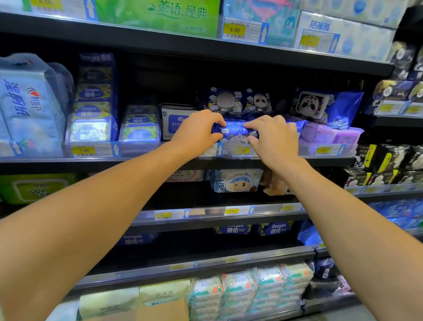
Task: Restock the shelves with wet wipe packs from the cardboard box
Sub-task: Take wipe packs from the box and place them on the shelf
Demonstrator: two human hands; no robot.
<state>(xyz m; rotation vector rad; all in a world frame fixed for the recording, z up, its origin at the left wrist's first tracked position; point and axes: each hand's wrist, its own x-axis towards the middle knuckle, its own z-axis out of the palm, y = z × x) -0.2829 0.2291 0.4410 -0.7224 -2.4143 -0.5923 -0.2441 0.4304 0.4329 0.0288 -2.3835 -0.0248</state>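
Both hands (pixel 199 131) (pixel 275 137) pinch the blue wipe pack (pixel 235 134) between them.

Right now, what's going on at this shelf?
A person is restocking. Their left hand and right hand pinch the two ends of a dark blue wet wipe pack at the front of the middle shelf, in front of similar cartoon-printed packs. The cardboard box shows at the bottom of the view.
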